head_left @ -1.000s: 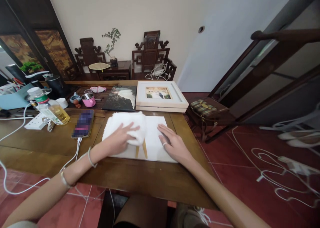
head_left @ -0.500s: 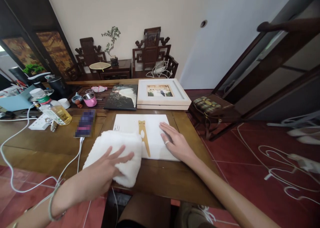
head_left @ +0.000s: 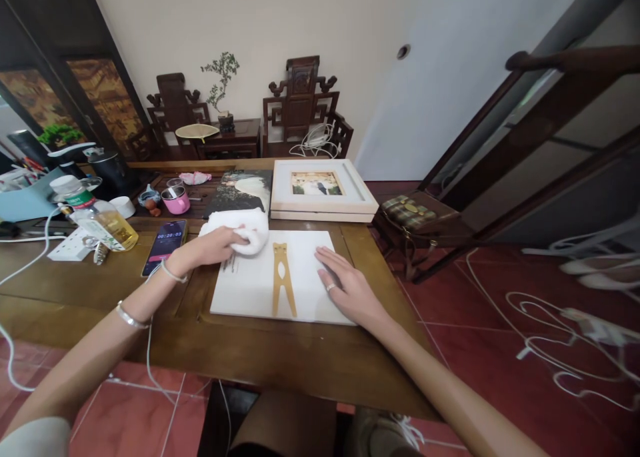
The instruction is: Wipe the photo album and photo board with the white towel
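Wooden table: it runs across the middle of the view, its brown top (head_left: 300,357) bearing everything the hands touch.
Carved chair: dark wood (head_left: 301,97), beyond the table, a coil of white cable at its seat.
Framed picture: pale-edged (head_left: 320,183), lying flat near the table's far edge.
White board: flat on the table (head_left: 250,300) in front of the person, under the right hand and partly under the cloth.
Dark picture: just left of the framed picture (head_left: 225,193).
White cloth: bunched (head_left: 240,218) over the board's far left corner.
Bottle: clear, with yellow liquid (head_left: 103,220), tilted, at the far left.
Left hand: closed on the cloth (head_left: 217,243), fingers curled into its folds; two bracelets (head_left: 132,317) on the arm.
Right hand: flat on the board's right side (head_left: 350,293), fingers extended.
Gold figure: cat-headed, two-legged (head_left: 275,280), at the board's middle, between the hands.
Phone: left of the cloth (head_left: 165,243), screen reading 00:20:03.
Pink mug: beyond the phone (head_left: 176,202).
Ring: on the right hand (head_left: 331,287).
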The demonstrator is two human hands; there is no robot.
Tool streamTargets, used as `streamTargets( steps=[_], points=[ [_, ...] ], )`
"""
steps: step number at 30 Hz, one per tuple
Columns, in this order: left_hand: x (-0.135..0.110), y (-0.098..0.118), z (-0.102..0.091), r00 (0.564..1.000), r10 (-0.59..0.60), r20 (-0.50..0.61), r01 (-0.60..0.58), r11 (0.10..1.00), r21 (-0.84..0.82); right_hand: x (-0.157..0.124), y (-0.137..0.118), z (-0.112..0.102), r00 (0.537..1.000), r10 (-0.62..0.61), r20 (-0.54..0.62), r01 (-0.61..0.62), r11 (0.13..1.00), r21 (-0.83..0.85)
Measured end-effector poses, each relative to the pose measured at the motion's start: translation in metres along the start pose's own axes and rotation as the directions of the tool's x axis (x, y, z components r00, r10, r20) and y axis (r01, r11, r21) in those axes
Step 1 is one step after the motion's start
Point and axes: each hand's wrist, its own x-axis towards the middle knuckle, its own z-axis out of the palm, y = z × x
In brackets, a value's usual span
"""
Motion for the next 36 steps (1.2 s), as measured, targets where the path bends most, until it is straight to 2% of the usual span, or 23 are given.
streamTargets(
  steps=[2,4,7,10,12,14,18,21,24,26,28,33,36],
  points=[
    [-0.014,0.021,0.004,0.995,-0.03,0.091,0.03,1.0,-0.004,0.0,0.0,0.0,1.0,-0.003,-0.005,0.003,1.0,0.006],
    [-0.036,0.051,0.01,0.984,-0.051,0.168,0.052,0.999,-0.002,0.0,0.0,0.0,1.0,-0.002,-0.003,0.002,1.0,0.008],
    [-0.071,0.095,0.016,0.971,-0.01,0.24,0.013,1.0,-0.01,0.001,-0.001,0.0,1.0,0.002,0.003,-0.002,1.0,0.002],
    [-0.09,0.119,0.014,0.951,0.016,0.308,-0.002,0.999,-0.047,0.001,-0.001,0.0,1.0,0.0,0.004,0.0,1.0,-0.009],
    [-0.09,0.119,0.012,0.951,0.013,0.31,0.003,0.999,-0.049,0.0,0.0,0.001,1.0,-0.002,0.004,0.003,1.0,-0.018],
    [-0.081,0.108,0.011,0.961,0.003,0.275,0.007,0.999,-0.033,0.0,0.0,0.001,1.0,-0.006,0.004,0.006,1.0,-0.022],
    [-0.044,0.07,0.02,0.985,-0.041,0.167,0.041,0.999,-0.001,0.0,0.0,0.0,1.0,-0.007,0.014,0.007,1.0,-0.016],
    [-0.013,0.041,0.03,0.996,-0.087,0.027,0.087,0.996,0.007,0.0,-0.001,-0.001,1.0,-0.002,0.016,0.003,1.0,-0.014],
    [0.009,0.029,0.038,0.995,-0.072,-0.074,0.073,0.997,0.013,0.0,-0.002,-0.001,1.0,0.007,0.014,-0.007,1.0,-0.01],
    [0.011,0.037,0.041,0.996,-0.053,-0.073,0.054,0.998,0.023,0.001,-0.002,-0.001,1.0,0.011,0.017,-0.011,1.0,-0.011],
    [0.001,0.056,0.043,0.999,-0.019,-0.041,0.02,0.999,0.033,0.001,-0.002,-0.002,1.0,0.009,0.02,-0.009,1.0,-0.018],
    [-0.053,0.116,0.044,0.991,0.111,0.072,-0.115,0.992,0.049,0.001,-0.002,-0.001,1.0,0.007,0.021,-0.006,1.0,-0.027],
    [-0.074,0.136,0.043,0.985,0.132,0.114,-0.139,0.989,0.059,0.001,-0.003,-0.001,1.0,0.01,0.016,-0.01,1.0,-0.02]
  ],
)
